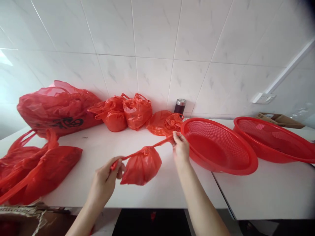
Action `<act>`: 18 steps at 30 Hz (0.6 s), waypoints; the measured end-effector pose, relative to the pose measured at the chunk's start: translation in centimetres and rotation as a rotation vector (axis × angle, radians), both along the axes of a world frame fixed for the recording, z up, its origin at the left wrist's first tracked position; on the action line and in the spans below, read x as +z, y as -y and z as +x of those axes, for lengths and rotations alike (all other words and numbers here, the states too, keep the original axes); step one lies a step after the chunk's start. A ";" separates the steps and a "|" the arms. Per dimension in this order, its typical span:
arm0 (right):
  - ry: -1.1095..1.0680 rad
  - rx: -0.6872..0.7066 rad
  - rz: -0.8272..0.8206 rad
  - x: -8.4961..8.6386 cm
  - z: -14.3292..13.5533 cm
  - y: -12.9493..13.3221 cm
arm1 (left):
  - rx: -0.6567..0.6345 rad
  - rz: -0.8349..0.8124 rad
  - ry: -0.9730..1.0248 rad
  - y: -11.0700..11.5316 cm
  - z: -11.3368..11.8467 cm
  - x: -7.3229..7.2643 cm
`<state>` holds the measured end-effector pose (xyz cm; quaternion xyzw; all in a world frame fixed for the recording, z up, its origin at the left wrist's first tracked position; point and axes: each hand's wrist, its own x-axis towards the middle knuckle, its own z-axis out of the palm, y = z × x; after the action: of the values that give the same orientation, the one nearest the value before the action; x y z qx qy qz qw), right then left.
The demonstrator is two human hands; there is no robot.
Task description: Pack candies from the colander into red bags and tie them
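Note:
A small filled red plastic bag (142, 167) is between my hands at the front middle of the white table (98, 183). Its two handles are pulled out sideways and taut, and its neck is gathered at the top. My left hand (107, 173) is closed on the left handle, close to the bag's body. Higher up and to the right, my right hand (180, 146) pinches the end of the other handle, near the rim of a red plastic basket (216, 147). What the bag contains is hidden.
Along the tiled wall stand a large red bag (59, 111), two upright red bags (115, 119) (137, 113), a flatter red bag (163, 123) and a dark bottle (180, 106). More red bags (49, 167) lie front left. A second red basket (270, 141) and a cardboard box (283, 120) are right.

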<state>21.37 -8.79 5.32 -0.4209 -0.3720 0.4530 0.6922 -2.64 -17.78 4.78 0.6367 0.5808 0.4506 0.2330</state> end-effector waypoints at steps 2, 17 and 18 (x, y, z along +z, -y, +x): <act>-0.018 -0.069 -0.025 -1.7 1.0 -0.6 | 0.056 -0.040 0.048 1.4 -0.9 -2.0; 1.345 0.042 -0.126 -6.9 -4.2 2.7 | 0.168 -0.130 -0.144 -4.2 4.6 -6.3; 1.386 0.041 -0.164 -7.1 -3.7 2.1 | 0.155 -0.144 -0.177 -4.5 4.6 -6.3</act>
<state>17.63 -10.91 -1.75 -0.6567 -0.7004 0.1196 0.2527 1.95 -13.24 -1.56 0.6090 0.6773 0.3662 0.1905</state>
